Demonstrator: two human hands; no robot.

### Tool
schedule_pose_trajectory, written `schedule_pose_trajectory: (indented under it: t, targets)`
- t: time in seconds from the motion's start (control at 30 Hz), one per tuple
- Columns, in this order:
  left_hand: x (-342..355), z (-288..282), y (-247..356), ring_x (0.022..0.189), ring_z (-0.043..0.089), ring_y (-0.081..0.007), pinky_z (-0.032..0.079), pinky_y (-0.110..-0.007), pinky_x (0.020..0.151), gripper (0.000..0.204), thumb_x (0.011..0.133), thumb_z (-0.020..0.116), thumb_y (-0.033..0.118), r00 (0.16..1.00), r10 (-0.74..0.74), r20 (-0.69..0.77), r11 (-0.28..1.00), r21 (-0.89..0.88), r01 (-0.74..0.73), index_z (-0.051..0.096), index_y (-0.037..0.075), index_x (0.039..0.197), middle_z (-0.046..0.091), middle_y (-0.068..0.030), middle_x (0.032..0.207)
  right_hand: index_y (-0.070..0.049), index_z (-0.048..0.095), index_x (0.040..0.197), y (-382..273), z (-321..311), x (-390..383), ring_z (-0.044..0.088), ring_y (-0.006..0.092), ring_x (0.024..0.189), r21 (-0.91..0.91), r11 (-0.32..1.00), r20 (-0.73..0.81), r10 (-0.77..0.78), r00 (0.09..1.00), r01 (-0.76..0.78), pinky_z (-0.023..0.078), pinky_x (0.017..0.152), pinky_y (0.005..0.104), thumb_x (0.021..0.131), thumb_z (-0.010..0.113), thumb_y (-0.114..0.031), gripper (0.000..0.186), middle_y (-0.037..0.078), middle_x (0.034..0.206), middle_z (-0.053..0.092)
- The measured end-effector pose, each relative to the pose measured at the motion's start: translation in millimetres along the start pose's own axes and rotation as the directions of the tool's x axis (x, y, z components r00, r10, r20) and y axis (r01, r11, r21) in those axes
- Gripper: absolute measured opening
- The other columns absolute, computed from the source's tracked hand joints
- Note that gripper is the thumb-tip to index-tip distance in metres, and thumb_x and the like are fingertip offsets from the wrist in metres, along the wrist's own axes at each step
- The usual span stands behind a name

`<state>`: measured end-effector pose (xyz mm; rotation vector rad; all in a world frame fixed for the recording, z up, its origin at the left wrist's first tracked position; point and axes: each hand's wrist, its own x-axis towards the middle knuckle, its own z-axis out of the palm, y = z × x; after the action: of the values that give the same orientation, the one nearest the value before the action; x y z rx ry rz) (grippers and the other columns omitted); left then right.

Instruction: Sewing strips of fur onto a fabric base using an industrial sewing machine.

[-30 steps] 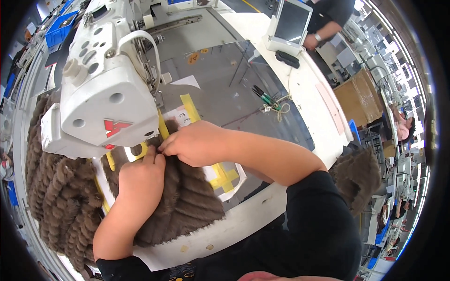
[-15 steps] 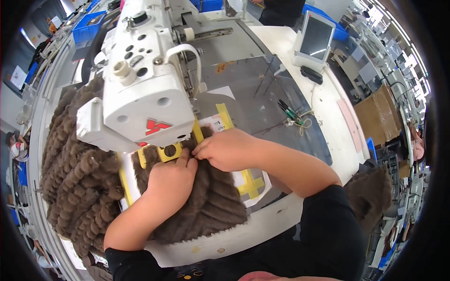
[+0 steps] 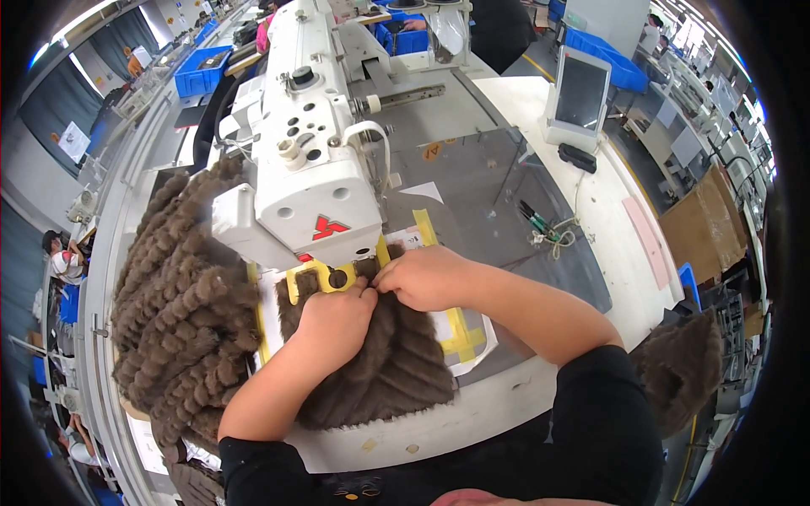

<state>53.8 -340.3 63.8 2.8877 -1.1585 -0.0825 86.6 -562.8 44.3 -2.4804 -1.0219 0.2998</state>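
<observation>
A brown fur piece [image 3: 392, 379] lies on the white machine bed under the head of a white sewing machine [image 3: 316, 190]. Along its far edge sits a yellow clamp frame [image 3: 325, 283] with openings. My left hand [image 3: 336, 325] rests on the fur just in front of the clamp, its fingers bent and pressed together on the material. My right hand [image 3: 426, 278] meets it fingertip to fingertip, pinching the fur beside the clamp's right end. What lies between the fingertips is too small to make out. The fur under both palms is hidden.
A heap of ruffled brown fur [image 3: 181, 337] lies left of the machine. On the right are a grey plate [image 3: 498, 211], green-handled snippers [image 3: 540, 223], a screen on a stand [image 3: 580, 93] and a hanging brown fur piece [image 3: 679, 371]. Yellow tape [image 3: 462, 337] edges the template.
The whole view has shifted, so the machine and hands appear farther right and slightly lower. Both hands stay at nearly the same spot on the fur beside the clamp.
</observation>
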Motion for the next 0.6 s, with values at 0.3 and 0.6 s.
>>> schedule_pose_trajectory:
  t: [0.3, 0.6]
  targets:
    - [-26, 4, 17, 0.087, 0.071, -0.0356, 0.056, -0.046, 0.079, 0.015, 0.086, 0.065, 0.009, 0.991, -0.08, -0.103, 0.987, -0.149, 0.064, 0.065, 0.003, 0.1, 0.071, -0.0148, 0.109, -0.012, 0.076, 0.117, 0, 7, -8, 0.07, 0.0283, 0.111, 0.012, 0.999, -0.059, 0.04, 0.997, -0.039, 0.057, 0.093, 0.043, 0.085, 0.055, -0.007, 0.039, 0.004, 0.12, 0.075]
    - [-51, 13, 58, 0.116, 0.06, -0.0325, 0.039, -0.05, 0.108, 0.036, 0.087, 0.077, 0.033, 0.973, 0.045, -0.227, 0.964, -0.247, -0.103, 0.067, 0.006, 0.107, 0.065, -0.012, 0.108, -0.009, 0.076, 0.107, 11, 4, -51, 0.07, 0.0311, 0.106, -0.072, 0.983, -0.2, 0.152, 0.968, -0.17, 0.056, 0.091, 0.0455, 0.087, 0.057, -0.013, 0.028, 0.005, 0.115, 0.074]
